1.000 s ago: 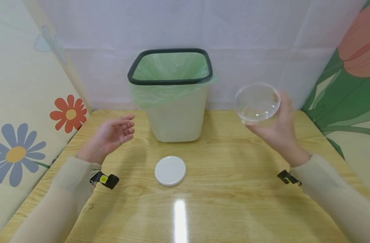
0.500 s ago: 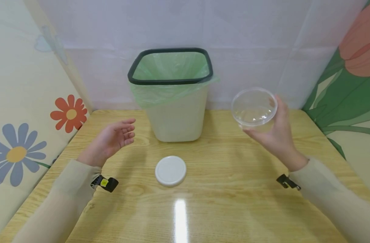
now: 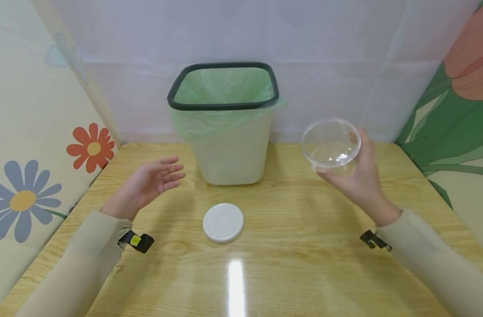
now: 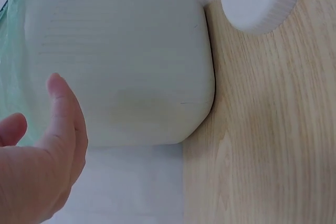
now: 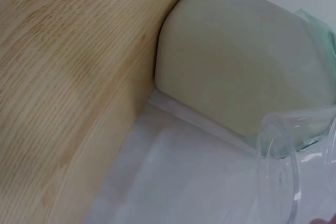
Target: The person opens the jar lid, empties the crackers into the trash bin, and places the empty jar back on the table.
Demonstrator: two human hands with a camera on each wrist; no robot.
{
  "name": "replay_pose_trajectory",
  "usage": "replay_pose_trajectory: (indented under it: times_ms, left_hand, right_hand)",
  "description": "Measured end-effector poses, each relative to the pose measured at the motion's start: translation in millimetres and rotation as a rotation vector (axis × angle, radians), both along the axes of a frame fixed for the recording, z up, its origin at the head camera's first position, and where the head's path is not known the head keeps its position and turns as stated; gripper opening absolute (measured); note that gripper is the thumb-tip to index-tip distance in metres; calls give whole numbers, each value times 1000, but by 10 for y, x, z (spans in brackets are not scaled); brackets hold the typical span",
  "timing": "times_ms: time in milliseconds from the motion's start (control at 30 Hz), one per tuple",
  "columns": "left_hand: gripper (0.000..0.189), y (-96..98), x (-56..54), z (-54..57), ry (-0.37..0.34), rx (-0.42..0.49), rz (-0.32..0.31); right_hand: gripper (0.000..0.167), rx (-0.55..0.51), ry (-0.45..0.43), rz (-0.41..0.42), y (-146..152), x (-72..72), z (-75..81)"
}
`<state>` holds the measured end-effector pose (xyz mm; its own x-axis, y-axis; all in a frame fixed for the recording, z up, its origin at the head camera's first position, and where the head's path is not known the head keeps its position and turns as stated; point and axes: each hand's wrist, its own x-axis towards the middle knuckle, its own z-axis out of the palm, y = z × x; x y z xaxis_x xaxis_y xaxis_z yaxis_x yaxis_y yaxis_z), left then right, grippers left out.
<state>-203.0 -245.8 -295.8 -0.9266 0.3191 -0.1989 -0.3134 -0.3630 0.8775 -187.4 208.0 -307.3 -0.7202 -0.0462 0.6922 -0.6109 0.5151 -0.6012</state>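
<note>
My right hand (image 3: 366, 187) grips a clear plastic jar (image 3: 330, 147) by its side, holding it above the table at the right. The jar is tilted so its round mouth faces me; no contents can be made out. Part of its see-through wall (image 5: 278, 177) shows in the right wrist view. A white screw lid (image 3: 223, 223) with a ribbed edge lies flat on the table in front of the bin. My left hand (image 3: 148, 182) hovers to the bin's left, fingers loosely extended, holding nothing.
A cream bin (image 3: 229, 154) stands at the back middle of the wooden table (image 3: 289, 264). A green bag (image 3: 213, 123) lines it under a dark rim. A white cloth hangs behind, with flower-printed panels at both sides.
My right hand has lowered the jar slightly and shifted it a little left. The left hand's fingers have straightened somewhat towards the right. Lid and bin have stayed put.
</note>
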Motion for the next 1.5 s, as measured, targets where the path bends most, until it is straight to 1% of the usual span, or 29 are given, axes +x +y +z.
replay_pose_trajectory:
  times_ms: [133,267,367,467,733,1000,1167,1267,1500]
  left_hand:
    - [27,-8,6,-11,-4,17,-21]
    - [51,-18,16,-15,-4,9,-52]
    - [62,-32,20,-30,2,9,-90]
    - [63,-41,30,-38,1,10,-111]
    - [63,-72,58,-79,0,0,-137]
    - [63,-88,73,-114,-9,-8,-140]
    - [59,-84,71,-138,2,-81,-128]
    - [57,-83,69,-157,25,-162,-119]
    - [58,-95,60,-237,126,-351,-113]
  right_hand:
    - [111,-17,-30,4,-12,11,-6]
    - [111,-33,-53,9,-28,17,-17]
    - [111,-43,-55,12,-36,17,-33]
    - [110,-47,-53,26,-47,12,-55]
    - [110,-55,-87,60,-93,21,-180]
    - [107,-59,-99,109,-129,57,-302]
    - [106,-52,-126,122,-140,73,-374]
    - [106,-46,-154,134,-151,78,-420]
    - [107,-39,-204,157,-180,91,-509]
